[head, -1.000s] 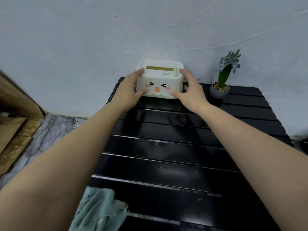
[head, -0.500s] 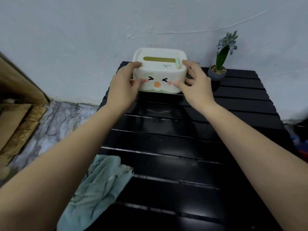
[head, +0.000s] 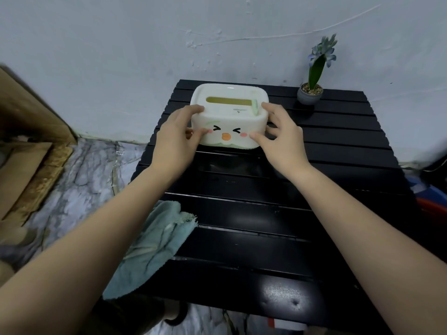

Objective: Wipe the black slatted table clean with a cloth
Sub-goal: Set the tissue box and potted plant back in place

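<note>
Hands held the white tissue box point(head: 229, 116) from both sides, near the back edge of the black slatted table point(head: 266, 213). The left hand point(head: 175, 139) had its fingers curled on the box's left end, and the right hand point(head: 281, 139) gripped the right end. To do this well, I think the box should go up level and be set down away from the slats, missing the little potted plant point(head: 310, 89) at the back right corner. The teal cloth point(head: 154, 247) lay crumpled, hanging over the table's left edge near the front corner. Its long side ran front to back.
</note>
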Demonstrator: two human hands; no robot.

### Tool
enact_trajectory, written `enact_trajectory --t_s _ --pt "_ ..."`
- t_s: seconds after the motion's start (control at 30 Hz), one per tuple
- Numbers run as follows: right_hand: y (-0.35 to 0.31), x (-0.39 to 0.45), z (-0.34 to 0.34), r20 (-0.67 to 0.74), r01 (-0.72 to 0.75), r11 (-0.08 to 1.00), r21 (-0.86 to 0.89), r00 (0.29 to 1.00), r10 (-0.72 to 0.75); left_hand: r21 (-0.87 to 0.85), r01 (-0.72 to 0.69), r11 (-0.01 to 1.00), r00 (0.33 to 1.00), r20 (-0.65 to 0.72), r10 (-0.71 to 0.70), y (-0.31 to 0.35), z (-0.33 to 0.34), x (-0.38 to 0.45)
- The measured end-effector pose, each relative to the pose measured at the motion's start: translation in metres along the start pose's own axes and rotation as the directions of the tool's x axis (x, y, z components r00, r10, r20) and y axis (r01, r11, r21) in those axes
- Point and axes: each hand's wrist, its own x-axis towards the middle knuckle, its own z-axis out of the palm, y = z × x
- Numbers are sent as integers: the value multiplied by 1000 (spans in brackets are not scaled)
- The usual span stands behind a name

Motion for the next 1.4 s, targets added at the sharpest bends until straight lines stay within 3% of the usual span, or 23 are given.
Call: enact_trajectory --t_s 0.57,0.77,0.93,1.13,1.4 --pt "3 2 -11 21 4 994 -105 1000 -2 68 5 998 997 78 -10 -2 -3 -8" --pt "-1 5 -40 -82 25 985 -169 996 -39 123 -79 989 985 -143 97 27 -2 -6" --pt "4 13 -72 -215 45 961 -273 971 -106 -9 -188 982 959 -217 182 84 15 -9" --pt "32 48 -102 -179 44 881 -472 973 -145 -78 -306 949 952 -36 304 127 75 -5" --pt "69 115 -105 37 -30 724 -689 996 76 59 -355 933 885 341 316 112 141 -10"
